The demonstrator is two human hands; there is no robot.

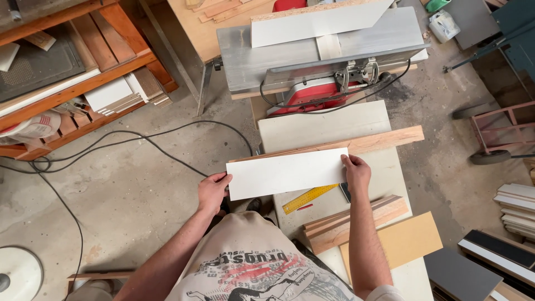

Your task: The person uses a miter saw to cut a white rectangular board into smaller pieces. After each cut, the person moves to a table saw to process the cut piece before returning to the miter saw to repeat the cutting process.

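I hold a long white rectangular panel (287, 173) flat in front of me, above the near end of a pale worktable (323, 125). My left hand (213, 191) grips its left end and my right hand (355, 173) grips its right end. A long wooden strip (368, 144) lies across the table just beyond the panel. A yellow ruler (309, 199) and a red pencil (305, 207) lie on the table beneath the panel's near edge.
A grey and red planer machine (317, 56) stands beyond the table with another white board (317, 25) on it. Wood offcuts (354, 220) and a tan board (407, 242) lie at my right. Black cables (139, 139) trail over the concrete floor; a wooden shelf (72, 72) is at left.
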